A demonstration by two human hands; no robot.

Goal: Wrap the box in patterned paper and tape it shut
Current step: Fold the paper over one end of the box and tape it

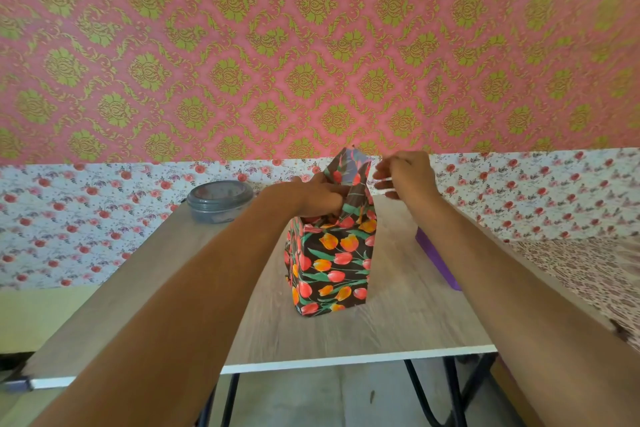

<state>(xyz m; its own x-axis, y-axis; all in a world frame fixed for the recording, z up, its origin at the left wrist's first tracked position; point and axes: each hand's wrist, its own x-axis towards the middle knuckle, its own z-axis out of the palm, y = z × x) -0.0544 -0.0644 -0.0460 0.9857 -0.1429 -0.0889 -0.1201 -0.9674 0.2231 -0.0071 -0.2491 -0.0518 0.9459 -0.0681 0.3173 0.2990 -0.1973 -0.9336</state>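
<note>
Fingers [329, 199] of the left hand [311, 198] pinch the box's [332, 263] upright paper flap [346, 170] to keep the fold; right hand [401, 175], at 3 o'clock, pinches a tape strip [381, 185] for sealing. Box stands mid-desk [398, 315].

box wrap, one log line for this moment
box: upright, top flap open | left hand: pressing paper on top | right hand: holding tape strip

No readable text, label, brand or number anywhere in view
</note>
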